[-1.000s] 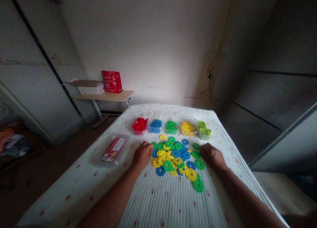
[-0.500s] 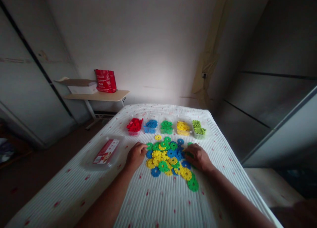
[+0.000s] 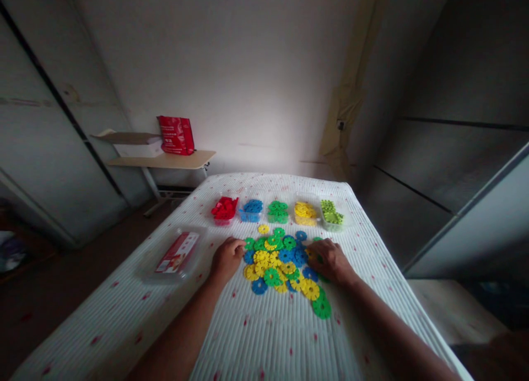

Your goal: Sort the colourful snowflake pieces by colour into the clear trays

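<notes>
A loose heap of flat, notched plastic discs (image 3: pixel 271 277) in yellow, green and blue lies on the tablecloth between my hands. My left hand (image 3: pixel 228 258) rests against the heap's left edge, fingers curled in beside a green disc (image 3: pixel 249 243); whether anything is inside them is hidden. Over the right edge of the heap, my right hand (image 3: pixel 329 259) lies palm down with bent, slightly parted fingers touching discs. Part of the discs beneath it is covered. Nearer to me, a green disc (image 3: pixel 322 307) lies at the heap's front right.
Behind the heap stands a row of clear tubs holding red pieces (image 3: pixel 224 208), blue pieces (image 3: pixel 252 207), green pieces (image 3: pixel 278 209), yellow pieces (image 3: pixel 305 209) and light-green pieces (image 3: pixel 332 212). A clear lid (image 3: pixel 188 269) with a red-and-white label lies left. A side table (image 3: pixel 177 160) bears a red bag (image 3: pixel 177 135).
</notes>
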`<action>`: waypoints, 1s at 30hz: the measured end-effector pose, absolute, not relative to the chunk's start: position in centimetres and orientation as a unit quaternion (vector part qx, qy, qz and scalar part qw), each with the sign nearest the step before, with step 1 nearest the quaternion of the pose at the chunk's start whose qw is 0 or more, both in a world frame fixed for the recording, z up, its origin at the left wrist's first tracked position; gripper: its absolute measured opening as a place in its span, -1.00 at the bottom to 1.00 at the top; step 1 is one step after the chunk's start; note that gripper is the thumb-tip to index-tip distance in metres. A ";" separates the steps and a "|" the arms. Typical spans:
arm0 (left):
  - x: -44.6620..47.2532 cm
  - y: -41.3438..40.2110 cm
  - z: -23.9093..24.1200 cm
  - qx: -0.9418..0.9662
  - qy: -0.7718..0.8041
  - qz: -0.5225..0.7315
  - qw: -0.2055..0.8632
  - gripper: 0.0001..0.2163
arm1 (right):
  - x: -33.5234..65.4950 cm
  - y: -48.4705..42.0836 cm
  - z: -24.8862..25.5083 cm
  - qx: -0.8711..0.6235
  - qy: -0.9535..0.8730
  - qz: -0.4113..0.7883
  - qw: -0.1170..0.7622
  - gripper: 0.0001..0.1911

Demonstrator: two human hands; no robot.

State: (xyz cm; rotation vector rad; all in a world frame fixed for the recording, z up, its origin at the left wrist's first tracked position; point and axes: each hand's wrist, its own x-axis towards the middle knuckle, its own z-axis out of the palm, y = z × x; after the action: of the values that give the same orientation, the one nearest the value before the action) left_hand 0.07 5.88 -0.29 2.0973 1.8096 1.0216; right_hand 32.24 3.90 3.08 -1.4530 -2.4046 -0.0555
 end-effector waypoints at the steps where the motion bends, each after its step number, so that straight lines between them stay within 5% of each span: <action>1: 0.1 5.9 -0.3 0.706 0.610 0.346 0.095 -0.78 | 32.0 3.9 3.1 -0.513 -0.843 -0.018 0.160 -0.68; 12: 0.1 5.7 0.0 0.702 0.610 0.353 0.101 -0.80 | 32.7 2.6 5.3 -0.494 -0.832 0.045 0.248 -0.67; 22: 0.1 5.7 -0.2 0.703 0.612 0.349 0.097 -0.79 | 30.1 -2.4 6.3 -0.468 -0.879 0.063 0.071 -0.75; 30: 0.1 5.7 -0.2 0.705 0.608 0.350 0.103 -0.79 | 30.8 -1.7 6.6 -0.490 -0.860 0.109 0.091 -0.71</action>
State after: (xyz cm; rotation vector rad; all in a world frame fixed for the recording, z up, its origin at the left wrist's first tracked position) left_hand 0.09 5.67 -0.16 2.0801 1.7948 1.0332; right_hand 30.80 -1.73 6.59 -1.4564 -2.5548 0.3252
